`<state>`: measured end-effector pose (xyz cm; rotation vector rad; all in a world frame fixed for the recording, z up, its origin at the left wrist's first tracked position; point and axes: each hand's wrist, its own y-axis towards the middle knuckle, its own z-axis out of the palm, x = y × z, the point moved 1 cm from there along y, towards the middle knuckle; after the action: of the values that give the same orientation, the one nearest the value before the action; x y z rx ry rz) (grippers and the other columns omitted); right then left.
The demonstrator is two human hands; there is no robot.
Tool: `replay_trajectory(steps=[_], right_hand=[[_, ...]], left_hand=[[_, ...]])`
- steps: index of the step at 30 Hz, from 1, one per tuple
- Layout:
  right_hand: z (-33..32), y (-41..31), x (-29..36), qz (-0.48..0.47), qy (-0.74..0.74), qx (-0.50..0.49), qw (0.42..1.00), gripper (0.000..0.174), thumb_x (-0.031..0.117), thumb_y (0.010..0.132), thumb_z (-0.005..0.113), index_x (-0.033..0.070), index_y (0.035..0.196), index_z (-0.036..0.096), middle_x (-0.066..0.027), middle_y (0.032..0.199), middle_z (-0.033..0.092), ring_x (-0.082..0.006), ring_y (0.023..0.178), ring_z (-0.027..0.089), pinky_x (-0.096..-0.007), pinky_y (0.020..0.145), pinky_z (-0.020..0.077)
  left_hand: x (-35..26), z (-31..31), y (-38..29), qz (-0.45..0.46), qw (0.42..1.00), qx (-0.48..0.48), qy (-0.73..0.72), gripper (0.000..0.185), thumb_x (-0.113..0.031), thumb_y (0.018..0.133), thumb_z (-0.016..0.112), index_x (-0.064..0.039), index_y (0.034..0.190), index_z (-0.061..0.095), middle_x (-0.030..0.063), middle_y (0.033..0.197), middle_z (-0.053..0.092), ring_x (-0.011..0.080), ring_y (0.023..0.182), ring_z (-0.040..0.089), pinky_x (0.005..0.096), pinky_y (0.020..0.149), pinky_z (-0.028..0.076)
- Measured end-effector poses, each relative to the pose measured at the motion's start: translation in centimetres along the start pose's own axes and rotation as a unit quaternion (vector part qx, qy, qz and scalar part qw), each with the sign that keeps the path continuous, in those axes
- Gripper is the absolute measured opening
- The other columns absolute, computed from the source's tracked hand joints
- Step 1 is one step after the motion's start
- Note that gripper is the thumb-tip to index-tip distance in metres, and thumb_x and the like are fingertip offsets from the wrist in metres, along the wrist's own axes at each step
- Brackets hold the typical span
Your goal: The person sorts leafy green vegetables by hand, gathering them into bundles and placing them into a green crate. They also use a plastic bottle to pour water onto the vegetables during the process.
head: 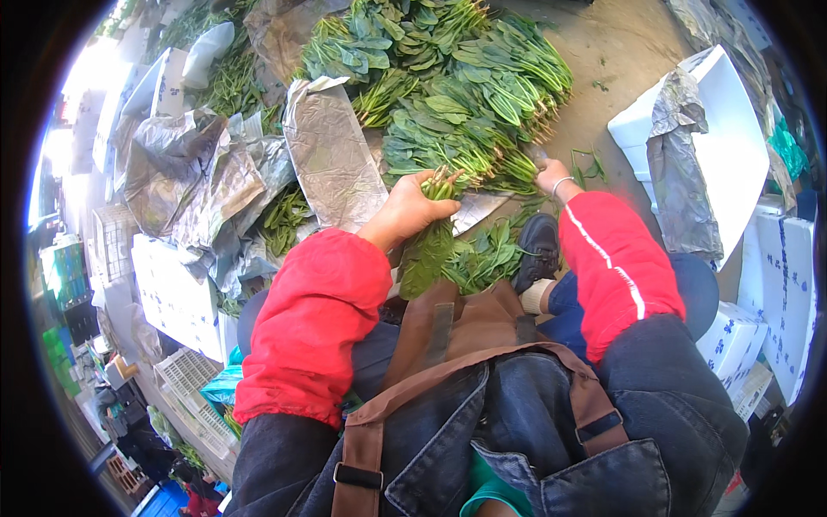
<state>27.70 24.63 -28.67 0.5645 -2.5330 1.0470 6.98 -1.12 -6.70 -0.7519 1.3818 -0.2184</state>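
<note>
My left hand [413, 205] grips a small bunch of leafy greens [431, 255], which look like spinach. The pale root ends point up past my thumb and the leaves hang down toward my lap. At the lower right edge of a heap of the same greens [446, 110] is my right hand [553, 174], close to the stem ends. A small greyish thing shows by its fingers, too unclear to name. Whether that hand holds it or the stems cannot be made out. Loose leaves [484, 255] lie on the ground below the heap, beside my dark shoe [539, 249].
On the right a white foam box [730, 155] lies tipped, crumpled grey paper [681, 161] over its edge. Brown-grey paper [333, 148] lies left of the heap. Further left are crumpled sheets [194, 174], another foam box [177, 291] and a plastic crate [194, 394].
</note>
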Motion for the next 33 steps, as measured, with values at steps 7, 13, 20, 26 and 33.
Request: replay_trajectory(steps=[7,13,20,26,33], right_hand=[[0.4,-1.0,2.1,0.000,-0.086,0.010,0.996,0.078,0.028,0.064,0.085,0.003,0.127,0.047,-0.0228,0.118,0.061,-0.0360,0.109,0.060,-0.0393,0.093,0.0484],[0.5,-3.5,5.5,0.014,-0.233,-0.011,0.972,0.070,0.029,0.069,0.081,0.004,0.126,0.047,-0.0243,0.133,0.049,-0.0397,0.120,0.052,-0.0429,0.098,0.0465],[0.5,-2.5,7.0,-0.048,-0.156,0.025,0.986,0.059,0.027,0.073,0.072,-0.004,0.117,0.048,-0.0281,0.113,0.061,-0.0394,0.106,0.061,-0.0423,0.093,0.0484],[-4.8,-4.4,12.2,-0.042,-0.238,0.178,0.954,0.041,0.033,0.075,0.070,-0.006,0.089,0.067,-0.0190,0.081,0.068,-0.0279,0.068,0.067,-0.0376,0.066,0.0549],[-15.2,-8.8,15.3,-0.025,-0.357,0.197,0.913,0.033,0.024,0.076,0.073,-0.004,0.093,0.067,-0.0151,0.072,0.067,-0.0252,0.060,0.065,-0.0380,0.055,0.0526]], left_hand=[[0.3,-1.1,0.2,0.008,0.991,-0.049,0.121,0.044,-0.021,0.072,0.078,0.003,0.105,0.062,0.0107,0.084,0.067,0.0165,0.075,0.062,0.0328,0.070,0.049],[-0.1,-1.1,0.0,0.053,0.971,-0.059,0.226,0.047,-0.027,0.071,0.078,0.001,0.105,0.062,0.0156,0.084,0.066,0.0255,0.078,0.063,0.0368,0.073,0.049],[-0.2,-1.6,-1.0,0.067,0.957,-0.074,0.271,0.052,-0.031,0.068,0.077,0.000,0.107,0.064,0.0209,0.091,0.068,0.0339,0.088,0.066,0.0403,0.079,0.050],[-1.8,-1.7,-2.3,0.072,0.944,-0.067,0.314,0.054,-0.034,0.067,0.076,0.000,0.108,0.063,0.0222,0.094,0.068,0.0356,0.093,0.065,0.0412,0.083,0.050],[-2.3,-1.8,-2.0,0.136,0.935,-0.078,0.320,0.048,-0.031,0.065,0.074,0.001,0.101,0.066,0.0227,0.093,0.068,0.0366,0.091,0.065,0.0418,0.083,0.051]])
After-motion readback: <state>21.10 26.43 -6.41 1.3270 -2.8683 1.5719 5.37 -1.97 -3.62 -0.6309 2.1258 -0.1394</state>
